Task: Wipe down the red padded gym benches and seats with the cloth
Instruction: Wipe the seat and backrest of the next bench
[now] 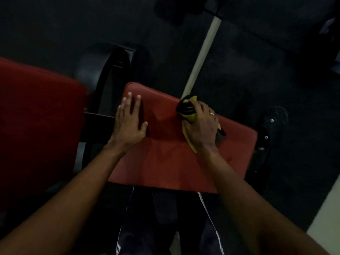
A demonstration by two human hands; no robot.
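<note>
A red padded seat (174, 144) is seen from above, in the middle of the view, with both bare forearms reaching over it. The left hand (129, 124) is laid flat on the seat's left end, its fingers straight and spread, nothing being held. The right hand (201, 126) is curled round a bunched yellow cloth (189, 118) and pressed down on the far right part of the seat. A black object (184, 108) is gripped together with the cloth and sticks out beyond the fingertips; what it is cannot be made out in the dim light. A ring (212, 113) is worn on one finger of the right hand.

A second, larger red padded bench (36, 115) lies to the left, separated from the seat by a dark metal frame (110, 85). A pale line (202, 56) is painted across the dark floor (55, 30) beyond the seat. Dark trousers with white side stripes (207, 214) are visible below the near edge of the seat. No container can be seen, and no brand, label or writing can be read anywhere.
</note>
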